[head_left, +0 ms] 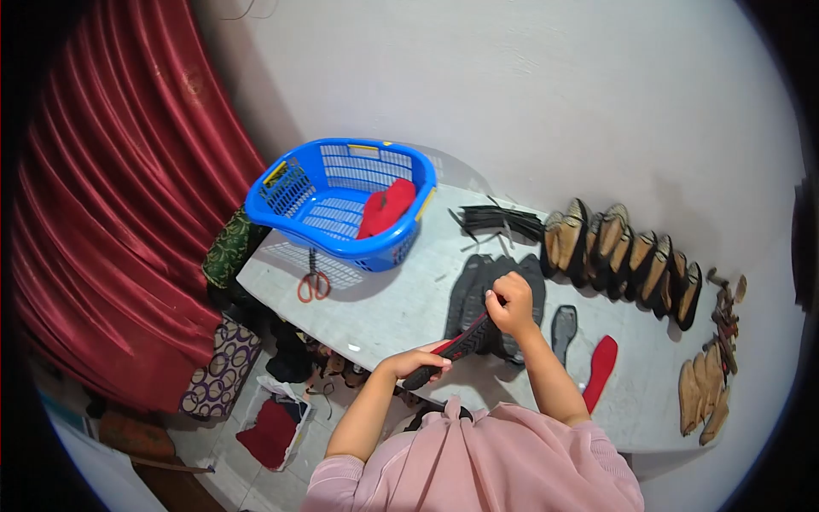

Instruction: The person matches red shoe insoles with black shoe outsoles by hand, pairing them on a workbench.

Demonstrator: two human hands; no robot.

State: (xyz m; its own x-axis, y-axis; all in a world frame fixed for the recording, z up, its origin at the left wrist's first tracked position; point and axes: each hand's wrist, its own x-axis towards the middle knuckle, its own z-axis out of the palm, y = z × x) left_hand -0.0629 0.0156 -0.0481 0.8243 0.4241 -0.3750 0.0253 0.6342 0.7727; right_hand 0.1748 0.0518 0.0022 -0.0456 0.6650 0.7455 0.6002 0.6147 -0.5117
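A thin, flexible black-and-red shoe sole [452, 348] is being clamped at its heel end by the closed left hand [418, 363] and pinched at the toe end by the right hand [510, 303], above the table [384, 316]; it looks light and bendable, best gripped by its edges. Beyond, a blue basket [341, 200] is resting.

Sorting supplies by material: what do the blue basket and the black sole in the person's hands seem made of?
The blue lattice basket looks like moulded plastic: glossy, with a rigid perforated wall. The black shoe sole with a red inner face, held by the left hand and right hand, looks like matte rubber or foam; it seems to bend slightly.
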